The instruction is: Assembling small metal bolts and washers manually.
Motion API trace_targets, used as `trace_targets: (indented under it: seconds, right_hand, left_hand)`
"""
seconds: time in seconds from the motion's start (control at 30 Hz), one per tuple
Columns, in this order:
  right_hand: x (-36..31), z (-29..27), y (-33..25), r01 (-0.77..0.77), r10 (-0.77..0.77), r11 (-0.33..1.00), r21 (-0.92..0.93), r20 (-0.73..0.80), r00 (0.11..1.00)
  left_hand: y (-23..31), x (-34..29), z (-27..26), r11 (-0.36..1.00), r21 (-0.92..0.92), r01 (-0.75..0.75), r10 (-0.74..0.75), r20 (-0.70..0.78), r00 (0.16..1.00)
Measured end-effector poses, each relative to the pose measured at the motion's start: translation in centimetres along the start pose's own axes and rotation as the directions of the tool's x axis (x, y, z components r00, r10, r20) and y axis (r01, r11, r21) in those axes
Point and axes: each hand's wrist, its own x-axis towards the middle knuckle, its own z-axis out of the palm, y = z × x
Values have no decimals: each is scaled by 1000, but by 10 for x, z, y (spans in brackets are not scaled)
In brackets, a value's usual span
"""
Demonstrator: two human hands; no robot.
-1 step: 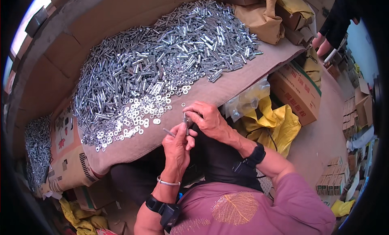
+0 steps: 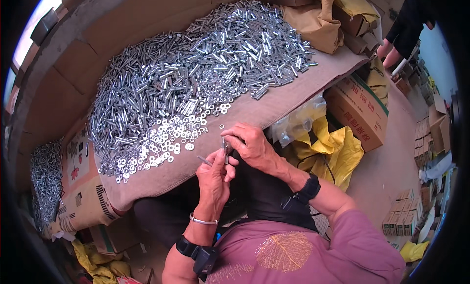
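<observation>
Low over my lap, at the near edge of the cloth-covered table [image 2: 279, 100], both my hands meet on one slim metal bolt [image 2: 224, 145]. My left hand [image 2: 214, 174] is closed around its lower part. A second thin metal rod [image 2: 203, 160] juts out to the left from the same grip. The thumb and fingertips of my right hand [image 2: 252, 144] pinch at the bolt's upper end; any small part between them is hidden. Just beyond the hands lie loose flat washers [image 2: 189, 146] and small rings. Behind them spreads a large heap of shiny metal sleeves [image 2: 196, 59].
Left of the table is another pile of metal pieces [image 2: 45, 179]. To the right are a clear plastic bag [image 2: 301, 120], a yellow bag [image 2: 338, 149] and a cardboard carton [image 2: 360, 110]. Small boxes [image 2: 404, 213] stand on the floor. Another person's legs [image 2: 391, 54] show at upper right.
</observation>
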Motion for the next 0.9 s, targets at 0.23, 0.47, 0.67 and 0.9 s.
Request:
trace_targets:
  seconds: [0.23,0.47,0.67,0.9]
  right_hand:
    - [-6,4,-8,-140,143,972,187,-2,990]
    - [4,0,-7,-288,243,923,255,193,951]
    - [41,4,27,124,-121,927,-355,30,992]
    - [70,26,53,238,-250,698,-676,82,965]
  left_hand:
    - [4,-6,-3,999,17,35,-35,33,999]
    - [7,-2,-12,996,79,-51,53,-19,998]
    - [9,9,-20,1000,17,-23,24,-70,997]
    - [13,15,-20,1000,15,-22,23,-95,995]
